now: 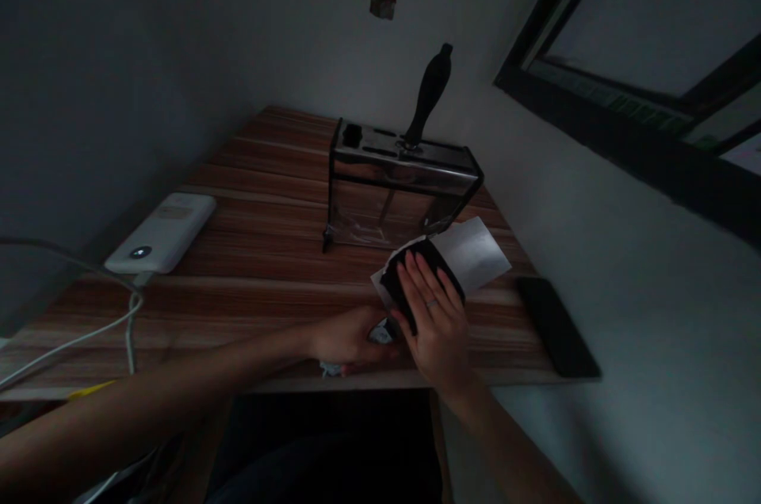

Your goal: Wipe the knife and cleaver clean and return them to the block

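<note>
Fingers stretched, my right hand (437,330) lies flat on a black, roughly square object (445,265). Under that object sits a pale, shiny sheet (476,252), sticking out to the upper right and at the left. My left hand (350,339) is curled beside it at the table's front edge. Its fingers close on a small thing with a light patch (380,332), mostly hidden, whose kind I cannot make out. Whether it joins the black object is unclear. Just beyond the hands stands a clear-walled box (380,211) with a metal top and an upright black handle (432,88).
The wood-grain table (255,234) meets walls at the back and right. A white power bank (163,231) with a white cable (131,330) lies at the left. A dark phone-like slab (559,327) rests at the right edge. A dark frame (594,120) hangs at the upper right.
</note>
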Demonstrator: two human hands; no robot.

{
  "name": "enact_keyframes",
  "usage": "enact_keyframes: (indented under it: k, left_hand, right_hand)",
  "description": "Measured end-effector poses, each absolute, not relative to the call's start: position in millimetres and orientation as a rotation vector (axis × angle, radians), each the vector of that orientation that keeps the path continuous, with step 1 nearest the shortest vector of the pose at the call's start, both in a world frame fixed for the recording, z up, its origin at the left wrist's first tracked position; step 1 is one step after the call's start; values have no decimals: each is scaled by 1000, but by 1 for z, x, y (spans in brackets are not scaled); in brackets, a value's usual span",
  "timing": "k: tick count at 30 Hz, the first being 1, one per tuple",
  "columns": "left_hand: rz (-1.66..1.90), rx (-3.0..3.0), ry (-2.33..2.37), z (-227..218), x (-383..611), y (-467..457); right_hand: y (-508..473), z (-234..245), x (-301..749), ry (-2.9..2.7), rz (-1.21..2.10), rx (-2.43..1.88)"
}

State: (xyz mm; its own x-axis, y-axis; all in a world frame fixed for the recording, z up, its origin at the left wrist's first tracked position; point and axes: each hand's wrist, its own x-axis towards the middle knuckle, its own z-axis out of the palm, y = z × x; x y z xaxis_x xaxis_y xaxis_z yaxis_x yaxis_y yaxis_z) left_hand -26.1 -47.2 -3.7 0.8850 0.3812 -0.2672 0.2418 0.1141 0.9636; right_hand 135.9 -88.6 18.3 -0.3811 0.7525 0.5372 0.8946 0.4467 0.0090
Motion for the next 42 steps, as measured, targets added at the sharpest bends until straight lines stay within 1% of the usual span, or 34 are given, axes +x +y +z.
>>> enact_keyframes:
  k: [9,12,19,25,28,34,42]
  left_hand:
    - [90,1585,593,-22,-32,-47]
    - [113,1597,583,-28,-34,-48]
    - [98,1593,582,-32,-32,-46]
    - [101,1645,580,-20,-33,-46]
    - [144,1577,567,-12,-30,-47]
    - [98,1504,539,-1,-28,-48]
    - [47,1481,563,-2,-29,-48]
  right_hand:
    - [-108,5,107,-2374,-209,-1276]
    - [-110,3,105,-2382,-186,-1278]
    - [-106,10,110,-2463,-227,-1279]
    - [-103,12,118,-2476,-283,-1270]
    - [-98,16,125,-2443,-331,-1306]
    - [-89,25,143,-2361,-376,-1366]
    - [-72,35,172,-2211,-449,-1435]
